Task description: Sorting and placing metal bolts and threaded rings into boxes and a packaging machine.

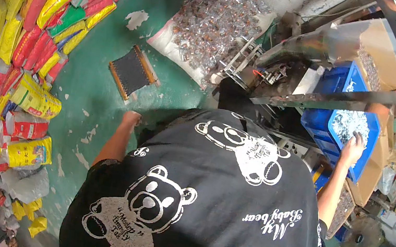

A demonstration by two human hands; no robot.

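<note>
Past the green floor (73,101), at three o'clock, white pieces (349,122) in a blue bin (318,124) slanting eleven-to-five lie toward eleven from the nearer right hand (355,146), its grip bent over them, any pinch unclear, the left hand's (131,118) indiscernible.

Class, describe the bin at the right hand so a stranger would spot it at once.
From the big black shirt, follow the right forearm up to the right hand. It is at the white pieces inside the bin, which a metal bar crosses in view. Bright blue walls set the bin apart from the brown cardboard beside it.
</note>
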